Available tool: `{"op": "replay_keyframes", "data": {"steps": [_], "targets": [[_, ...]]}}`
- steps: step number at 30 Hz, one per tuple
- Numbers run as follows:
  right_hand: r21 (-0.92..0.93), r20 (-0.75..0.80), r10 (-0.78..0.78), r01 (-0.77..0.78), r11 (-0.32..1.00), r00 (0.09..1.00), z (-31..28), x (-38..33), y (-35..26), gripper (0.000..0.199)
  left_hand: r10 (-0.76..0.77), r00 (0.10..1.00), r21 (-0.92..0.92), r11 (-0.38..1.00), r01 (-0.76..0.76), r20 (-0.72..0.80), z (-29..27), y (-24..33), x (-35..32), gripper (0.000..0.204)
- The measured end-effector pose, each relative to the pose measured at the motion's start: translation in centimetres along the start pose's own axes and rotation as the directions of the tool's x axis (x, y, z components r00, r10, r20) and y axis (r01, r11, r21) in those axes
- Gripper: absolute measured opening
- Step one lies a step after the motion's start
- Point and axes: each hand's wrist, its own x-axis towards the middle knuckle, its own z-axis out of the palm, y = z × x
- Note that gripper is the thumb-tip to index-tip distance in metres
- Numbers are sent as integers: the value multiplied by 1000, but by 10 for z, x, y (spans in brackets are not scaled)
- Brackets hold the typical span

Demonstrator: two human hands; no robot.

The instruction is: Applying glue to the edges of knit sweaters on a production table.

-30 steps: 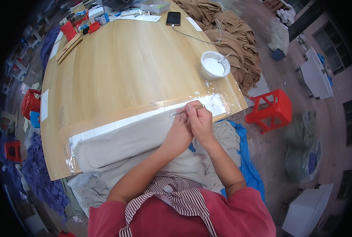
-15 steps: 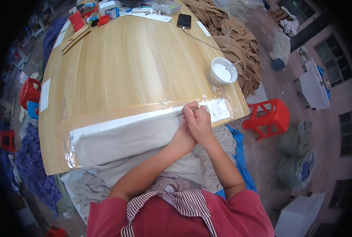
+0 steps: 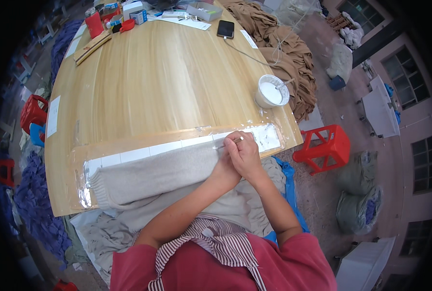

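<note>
A light grey knitted sleeve-like piece point(image 3: 157, 172) with a ribbed end at the left lies flat along the table's near edge. My right hand point(image 3: 246, 156) is closed in a pinch round a thin stick-like tool point(image 3: 235, 140). The tool's tip is at the upper edge of the knit; too little shows to tell whether it is a pen or a fine brush. My left hand point(image 3: 222, 170) rests on the knit's right end, partly under my right hand, and its fingers are hidden. Beneath the knit runs a white strip point(image 3: 170, 147) marked with cross lines, under clear tape.
A plastic cup point(image 3: 272, 91) of white liquid with a stick in it stands at the table's right edge. Farther off lie a phone point(image 3: 225, 29) on a cable and a wooden block point(image 3: 93, 48). A red stool point(image 3: 328, 148) stands at the right, near brown cloth point(image 3: 293, 58).
The view has shifted slightly. My right hand has tilted the tool a little, and its pale end now shows above the fingers. The knit lies as before.
</note>
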Motion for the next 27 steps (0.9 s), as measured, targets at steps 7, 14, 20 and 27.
{"op": "replay_keyframes", "data": {"steps": [7,14,20,27], "targets": [[343,70,103,-121,932,992,6,-4,-21,24,46,999,167,985,-46,1,10,-17,2,53],[235,201,-21,-27,972,979,42,-5,-35,17,102,992,501,857,-123,69,9,-14,-2,58],[279,149,-64,21,960,987,38,-5,-41,14,104,994,505,857,-104,29,5,-15,-5,55],[391,287,-148,25,920,946,72,3,-76,10,111,993,586,804,-104,24,7,-6,0,48]]}}
